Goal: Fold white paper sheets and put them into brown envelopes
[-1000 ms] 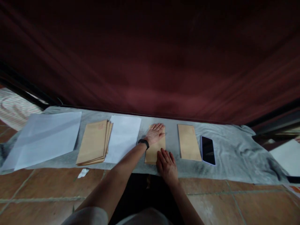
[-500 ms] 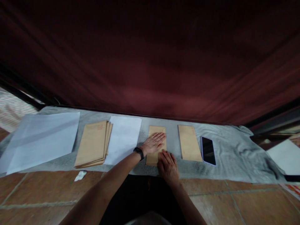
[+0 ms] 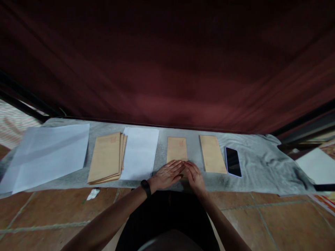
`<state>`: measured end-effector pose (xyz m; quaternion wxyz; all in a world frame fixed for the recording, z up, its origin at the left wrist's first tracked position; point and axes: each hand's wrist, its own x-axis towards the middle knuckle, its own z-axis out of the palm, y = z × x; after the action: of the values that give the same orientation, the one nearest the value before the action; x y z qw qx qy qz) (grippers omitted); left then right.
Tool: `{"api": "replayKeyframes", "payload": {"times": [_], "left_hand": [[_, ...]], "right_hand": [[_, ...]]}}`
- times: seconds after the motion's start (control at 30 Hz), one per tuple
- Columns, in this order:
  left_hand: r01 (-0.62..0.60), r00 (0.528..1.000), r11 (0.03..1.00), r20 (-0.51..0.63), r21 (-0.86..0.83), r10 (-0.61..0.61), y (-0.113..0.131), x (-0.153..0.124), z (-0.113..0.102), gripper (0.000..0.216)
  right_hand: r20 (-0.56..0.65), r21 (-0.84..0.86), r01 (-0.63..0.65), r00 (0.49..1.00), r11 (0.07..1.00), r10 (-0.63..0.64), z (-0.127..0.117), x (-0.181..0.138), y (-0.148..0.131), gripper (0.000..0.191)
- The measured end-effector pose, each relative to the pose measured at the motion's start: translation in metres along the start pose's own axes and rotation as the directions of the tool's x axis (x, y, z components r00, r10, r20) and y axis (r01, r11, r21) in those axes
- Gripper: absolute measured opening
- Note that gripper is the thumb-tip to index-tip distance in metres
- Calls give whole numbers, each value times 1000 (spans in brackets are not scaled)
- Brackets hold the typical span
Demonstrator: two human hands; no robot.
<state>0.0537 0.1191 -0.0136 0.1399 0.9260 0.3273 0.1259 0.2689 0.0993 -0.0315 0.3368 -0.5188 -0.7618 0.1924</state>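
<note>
A brown paper envelope [image 3: 177, 148] lies in front of me on the grey cloth, its long side pointing away; a faint red mark shows at its far end. My left hand [image 3: 167, 174], with a black band on the wrist, rests flat across its near part, fingers stretched out. From the other side my right hand [image 3: 194, 177] touches the near right part, fingers long and lightly bent, its tips meeting the left fingertips. Both hands hide the envelope's near end. Right of them lies another brown envelope [image 3: 213, 154].
Left of me lie white paper sheets [image 3: 140, 151], a fanned stack of brown envelopes [image 3: 105, 157] and larger white sheets [image 3: 52, 153]. A phone [image 3: 233, 162] lies at right on the grey cloth [image 3: 258, 164]. Dark red fabric [image 3: 167, 87] rises behind; a white scrap [image 3: 93, 194] lies on the tiled floor.
My left hand has slid toward me from the envelope's middle to its near part. My right hand has shifted slightly right and its fingers now meet the left ones. The envelope's far end is uncovered.
</note>
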Motion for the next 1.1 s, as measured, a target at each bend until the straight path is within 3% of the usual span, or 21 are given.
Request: {"api": "replayKeyframes", "payload": {"times": [0.1, 0.2, 0.27, 0.43, 0.6, 0.73, 0.87, 1.1], "left_hand": [[-20, 1000, 999, 16, 27, 19, 9, -14, -2, 59], [-29, 999, 998, 34, 51, 27, 13, -23, 0, 57], [-29, 999, 998, 47, 56, 26, 15, -26, 1, 60], [-16, 998, 999, 65, 33, 14, 15, -26, -2, 68], [-28, 997, 1000, 74, 10, 28, 13, -26, -2, 69], [-33, 996, 999, 82, 7, 32, 12, -26, -1, 71], [-30, 996, 1000, 86, 4, 29, 13, -26, -3, 70], [-11, 998, 1000, 66, 13, 10, 14, -27, 2, 68]], "right_hand": [[119, -19, 65, 991, 998, -63, -4, 20, 6, 44], [292, -104, 206, 942, 973, -168, -1, 42, 11, 49], [343, -175, 266, 919, 948, -195, 4, 57, 15, 52], [326, -304, 251, 934, 919, -147, 14, 96, 33, 58], [278, -331, 201, 954, 922, -108, 18, 120, 47, 57], [275, -329, 207, 955, 921, -116, 18, 113, 46, 59], [301, -281, 251, 940, 926, -163, 11, 86, 35, 59], [498, -153, 394, 823, 906, -274, -10, 47, 18, 55]]}}
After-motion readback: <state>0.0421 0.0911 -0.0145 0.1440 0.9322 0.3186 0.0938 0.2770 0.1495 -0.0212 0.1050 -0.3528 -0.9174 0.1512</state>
